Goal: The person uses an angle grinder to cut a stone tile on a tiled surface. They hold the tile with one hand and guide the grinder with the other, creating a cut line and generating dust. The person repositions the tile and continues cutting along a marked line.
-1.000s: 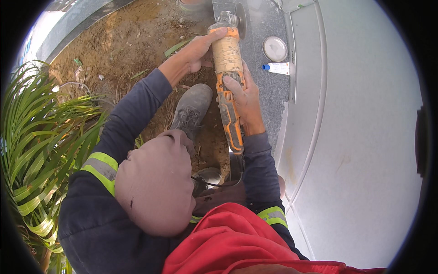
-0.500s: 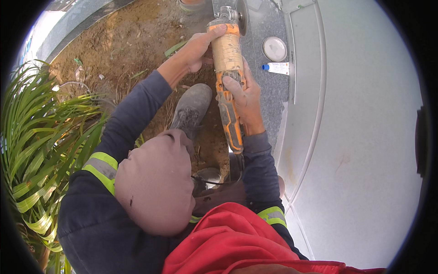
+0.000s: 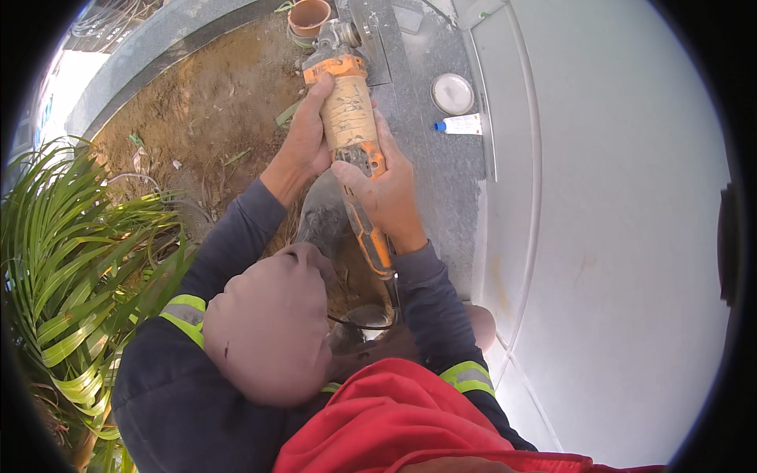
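Note:
A dusty orange-and-black angle grinder (image 3: 347, 110) is held in front of me, its body wrapped in tan tape and its head pointing away. My left hand (image 3: 306, 134) grips the left side of the taped body, thumb lying up along it near the orange collar. Lower down, my right hand (image 3: 388, 193) closes round the rear part from the right, thumb across the top. The disc side of the grinder's head is over the grey stone slab (image 3: 434, 169); whether it touches the slab I cannot tell. A black cord (image 3: 393, 293) runs from the handle's end.
On the slab lie a round white lid or tub (image 3: 453, 94) and a white tube (image 3: 464, 124) with a blue cap. A clay pot (image 3: 308, 14) stands beyond the head. Palm leaves (image 3: 71, 268) crowd the left; a pale wall (image 3: 631, 221) rises right. Below the grinder is my shoe (image 3: 322, 213).
Both hands have carried the grinder leftward and slightly toward me, and its head now tilts more to the left. More of the clay pot shows. The view has shifted a little.

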### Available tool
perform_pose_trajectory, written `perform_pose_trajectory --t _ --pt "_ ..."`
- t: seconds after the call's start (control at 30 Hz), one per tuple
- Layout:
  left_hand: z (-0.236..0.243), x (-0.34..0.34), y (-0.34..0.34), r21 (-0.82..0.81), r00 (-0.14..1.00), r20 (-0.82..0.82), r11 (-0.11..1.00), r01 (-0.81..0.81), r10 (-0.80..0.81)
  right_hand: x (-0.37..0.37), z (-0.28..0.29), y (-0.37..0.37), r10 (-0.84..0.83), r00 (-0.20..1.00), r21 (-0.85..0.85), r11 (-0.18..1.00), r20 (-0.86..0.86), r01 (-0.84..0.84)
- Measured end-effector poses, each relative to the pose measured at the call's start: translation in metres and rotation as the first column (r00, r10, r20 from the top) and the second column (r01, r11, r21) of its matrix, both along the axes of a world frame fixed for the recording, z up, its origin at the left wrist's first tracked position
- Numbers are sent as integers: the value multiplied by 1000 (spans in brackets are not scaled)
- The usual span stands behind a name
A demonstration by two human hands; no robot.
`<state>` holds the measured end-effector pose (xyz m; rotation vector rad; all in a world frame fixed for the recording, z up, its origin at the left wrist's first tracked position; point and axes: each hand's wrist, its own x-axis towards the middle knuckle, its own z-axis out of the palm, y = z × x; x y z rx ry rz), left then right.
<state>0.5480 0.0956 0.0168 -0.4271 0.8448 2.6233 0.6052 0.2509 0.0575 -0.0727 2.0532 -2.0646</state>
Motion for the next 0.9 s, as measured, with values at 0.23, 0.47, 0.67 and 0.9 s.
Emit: perform_pose_trajectory --t 0.23,0.47,0.67,0.9 --pt "-3 18 -22 50 998 -67 999 14 -11 14 2 -13 46 986 -172 985 162 -18" --pt "1 5 -51 288 962 -240 956 -56 129 32 14 -6 438 786 -607 788 436 -103" --pt "-10 8 -66 344 962 -215 935 -84 165 26 8 -22 449 786 -538 824 426 -179" --pt "-1 28 -65 65 985 -29 984 -169 171 17 -16 -27 477 848 -240 872 229 -426"
